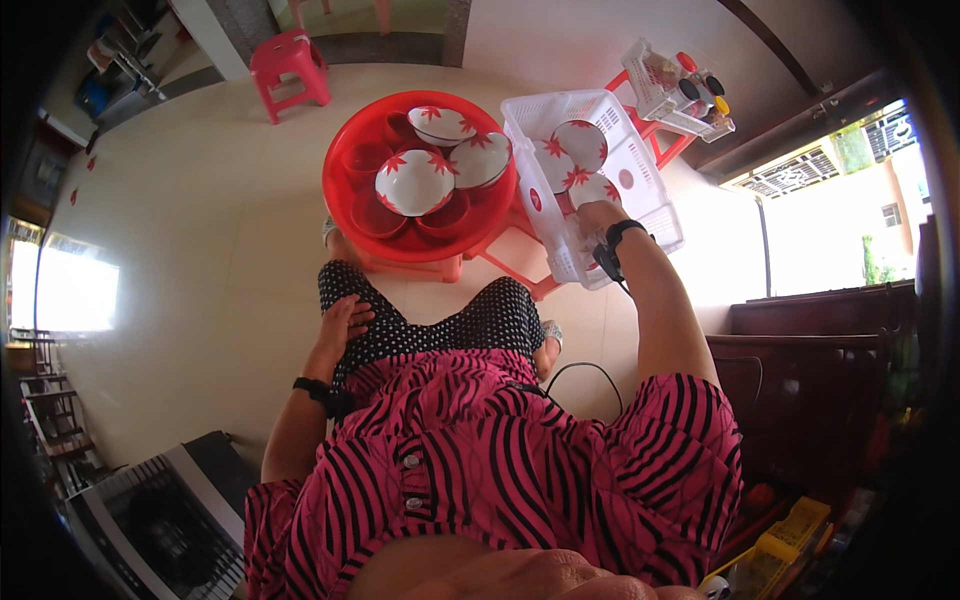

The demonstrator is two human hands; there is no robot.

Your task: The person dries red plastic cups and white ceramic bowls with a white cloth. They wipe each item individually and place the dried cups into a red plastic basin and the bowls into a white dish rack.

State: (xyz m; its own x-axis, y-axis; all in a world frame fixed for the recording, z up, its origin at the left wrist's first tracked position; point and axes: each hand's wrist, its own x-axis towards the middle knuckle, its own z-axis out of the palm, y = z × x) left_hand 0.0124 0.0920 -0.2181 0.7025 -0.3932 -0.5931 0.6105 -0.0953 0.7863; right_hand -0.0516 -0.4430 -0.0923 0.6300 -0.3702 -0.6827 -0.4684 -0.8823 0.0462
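My left hand [349, 322] rests on my thigh, holding nothing, its fingers slightly spread. My right hand [598, 217] reaches into a white plastic basket [626, 161], against the near side of a white bowl with red leaf shapes [592, 191]. Its fingers are partly hidden, so I cannot tell whether they grip the bowl. Two similar bowls, one upper right [581, 144] and one by the left wall [553, 166], lie farther inside. Left of the basket, a round red plastic tray with cup-like hollows [341, 202] carries a front bowl [415, 184], a right bowl [481, 161] and a back bowl [440, 125].
Red plastic stool legs [450, 268] stand under the tray. A pink stool [289, 67] is at the far left. Behind the basket, a small white rack [651, 82] holds several lidded jars. A black cable [592, 366] loops beside my right hip; dark wooden furniture [802, 390] stands at right.
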